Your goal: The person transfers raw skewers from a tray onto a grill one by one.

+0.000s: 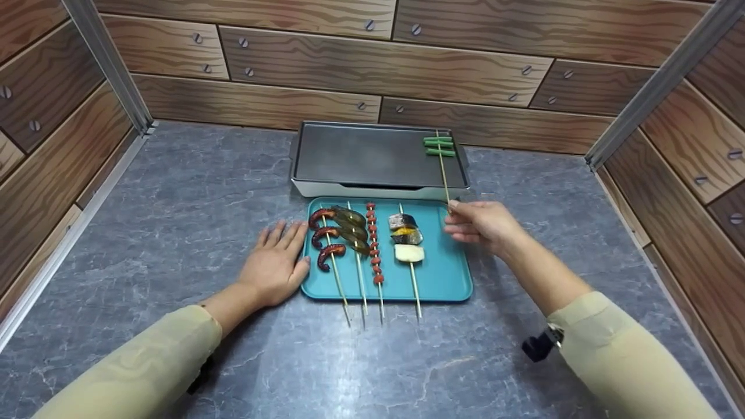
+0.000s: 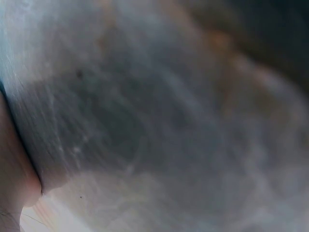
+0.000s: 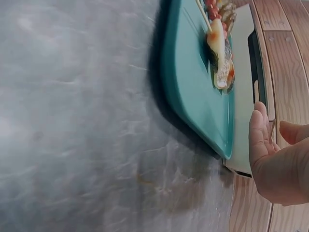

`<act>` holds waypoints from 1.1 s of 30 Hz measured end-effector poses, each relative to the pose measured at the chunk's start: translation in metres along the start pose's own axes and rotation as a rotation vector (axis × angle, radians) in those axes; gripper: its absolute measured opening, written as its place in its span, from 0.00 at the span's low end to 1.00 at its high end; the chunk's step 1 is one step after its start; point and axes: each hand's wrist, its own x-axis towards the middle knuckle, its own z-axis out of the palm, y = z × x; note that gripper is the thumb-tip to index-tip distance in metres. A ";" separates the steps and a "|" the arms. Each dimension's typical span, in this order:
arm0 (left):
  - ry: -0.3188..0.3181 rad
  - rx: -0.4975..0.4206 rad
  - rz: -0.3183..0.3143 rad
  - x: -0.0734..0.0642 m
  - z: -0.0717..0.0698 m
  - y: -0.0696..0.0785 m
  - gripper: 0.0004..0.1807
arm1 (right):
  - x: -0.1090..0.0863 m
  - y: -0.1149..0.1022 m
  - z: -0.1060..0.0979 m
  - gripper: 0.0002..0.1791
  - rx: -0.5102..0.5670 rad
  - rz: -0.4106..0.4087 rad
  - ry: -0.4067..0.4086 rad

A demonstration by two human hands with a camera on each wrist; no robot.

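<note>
My right hand [image 1: 486, 224] pinches the lower end of a thin wooden skewer [image 1: 443, 169] between thumb and fingers. Several short green vegetable pieces [image 1: 440, 152] are threaded near its far end, over the right side of a dark flat griddle [image 1: 361, 154]. My left hand [image 1: 272, 265] lies flat, fingers spread, at the left edge of a teal tray [image 1: 448, 273]. On that tray lie skewers of red octopus tentacles [image 1: 330, 250], dark glossy pieces [image 1: 351, 224], small red pieces [image 1: 372, 233], and fish chunks [image 1: 403, 221] with a white piece [image 1: 409, 253]. The left wrist view is mostly blur.
The griddle's pale base [image 1: 378, 191] stands right behind the tray. Skewer ends stick out past the tray's front rim. Wood-patterned panels [image 1: 326, 58] wall in the grey marbled table [image 1: 204, 174] at the back and both sides.
</note>
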 end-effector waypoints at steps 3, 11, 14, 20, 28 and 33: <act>0.000 0.000 0.001 0.000 0.000 0.000 0.39 | -0.013 0.006 -0.002 0.31 -0.002 0.008 -0.006; -0.004 0.007 0.004 0.002 -0.003 0.000 0.39 | -0.060 0.023 0.001 0.29 0.028 0.007 -0.096; 0.002 0.005 0.002 0.001 -0.002 0.001 0.39 | -0.076 0.033 0.008 0.26 0.006 0.019 -0.126; 0.011 0.000 0.004 -0.001 0.002 0.001 0.39 | -0.101 0.058 0.023 0.23 -0.037 0.058 -0.189; 0.028 -0.006 0.010 0.000 0.003 0.000 0.39 | -0.117 0.076 0.036 0.19 0.026 0.118 -0.239; 0.015 0.004 0.006 0.000 0.003 -0.001 0.39 | -0.118 0.082 0.043 0.20 0.034 0.134 -0.242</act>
